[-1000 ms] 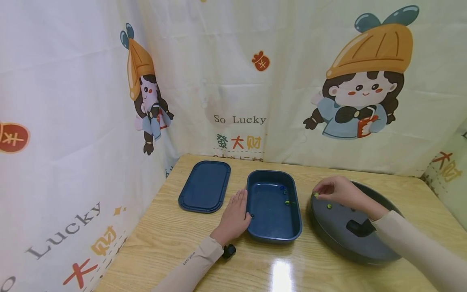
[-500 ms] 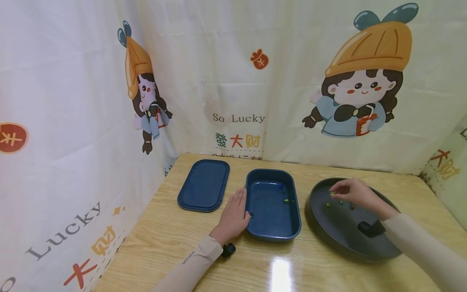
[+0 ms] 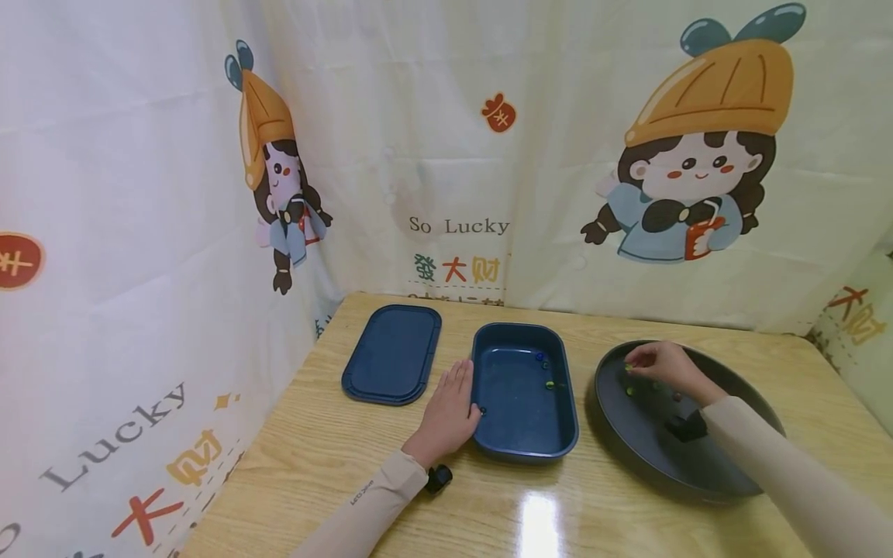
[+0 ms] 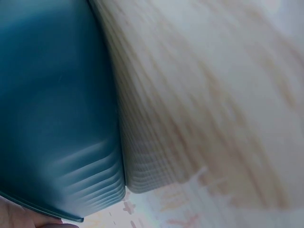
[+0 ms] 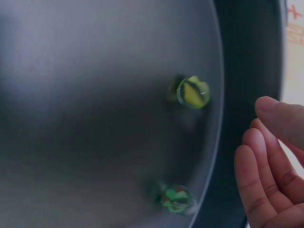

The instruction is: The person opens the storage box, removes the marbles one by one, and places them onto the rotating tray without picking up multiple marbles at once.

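My left hand (image 3: 444,418) rests along the left side of a blue rectangular container (image 3: 525,446), fingers straight and thumb at its rim. In the left wrist view the container's ribbed side wall (image 4: 66,133) fills the left half. Over the far left part of a dark round pan (image 3: 725,465), my right hand (image 3: 663,366) pinches a yellow-green marble (image 3: 629,368) between thumb and fingertips; the right wrist view hides it behind them. Below that hand, a yellow marble (image 5: 194,92) and a green-and-red marble (image 5: 176,199) lie in the pan.
Inside the container are several small marbles, including a blue marble (image 3: 539,356) and a yellow-green marble (image 3: 549,385). A flat blue lid (image 3: 393,354) lies on the wooden table (image 3: 481,519) to the left. A printed curtain (image 3: 544,170) stands behind the table.
From the pan's left rim my right hand has moved right over the pan with the marble, then shifted slightly back left. My left hand has stayed at the container.
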Demonstrator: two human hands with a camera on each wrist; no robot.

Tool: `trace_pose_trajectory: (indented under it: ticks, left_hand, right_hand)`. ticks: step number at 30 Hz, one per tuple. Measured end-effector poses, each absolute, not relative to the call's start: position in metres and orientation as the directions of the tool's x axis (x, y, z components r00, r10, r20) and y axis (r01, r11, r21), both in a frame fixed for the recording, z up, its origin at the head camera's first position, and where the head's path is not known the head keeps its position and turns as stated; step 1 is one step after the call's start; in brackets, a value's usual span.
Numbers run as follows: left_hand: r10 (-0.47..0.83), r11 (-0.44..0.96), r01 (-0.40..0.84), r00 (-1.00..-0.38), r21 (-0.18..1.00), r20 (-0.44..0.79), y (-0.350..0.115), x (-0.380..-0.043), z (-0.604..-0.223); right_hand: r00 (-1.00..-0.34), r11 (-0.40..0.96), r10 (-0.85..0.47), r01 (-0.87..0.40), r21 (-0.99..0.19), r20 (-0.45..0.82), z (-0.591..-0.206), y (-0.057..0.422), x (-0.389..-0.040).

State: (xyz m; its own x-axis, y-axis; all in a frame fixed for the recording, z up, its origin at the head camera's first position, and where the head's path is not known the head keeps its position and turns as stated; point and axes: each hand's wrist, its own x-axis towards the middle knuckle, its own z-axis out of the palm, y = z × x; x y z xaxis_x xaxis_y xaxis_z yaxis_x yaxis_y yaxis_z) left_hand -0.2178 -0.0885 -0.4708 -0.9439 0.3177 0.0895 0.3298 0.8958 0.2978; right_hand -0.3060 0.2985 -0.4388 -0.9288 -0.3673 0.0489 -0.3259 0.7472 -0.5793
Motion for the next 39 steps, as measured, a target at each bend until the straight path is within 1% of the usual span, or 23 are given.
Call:
trace_pose_trajectory:
  ticks: [9, 18, 30, 39]
  left_hand:
    - [0.32, 0.896, 0.333, -0.943, 0.295, 0.093, -0.089, -0.219, -0.472]
    - [0.319, 0.891, 0.332, -0.943, 0.31, 0.093, -0.089, -0.218, -0.47]
    - [0.319, 0.896, 0.331, -0.943, 0.297, 0.09, -0.088, -0.218, -0.47]
    - [0.332, 0.885, 0.346, -0.938, 0.312, 0.101, -0.088, -0.216, -0.467]
  right_hand:
    - [-0.919, 0.753, -0.395, -0.334, -0.566, 0.017, -0.457, 0.299, -0.322]
    - [-0.924, 0.765, -0.382, -0.32, -0.56, 0.006, -0.466, 0.299, -0.329]
    - [-0.919, 0.779, -0.393, -0.328, -0.535, -0.009, -0.463, 0.297, -0.328]
    - [-0.917, 0.782, -0.399, -0.335, -0.526, -0.01, -0.46, 0.296, -0.324]
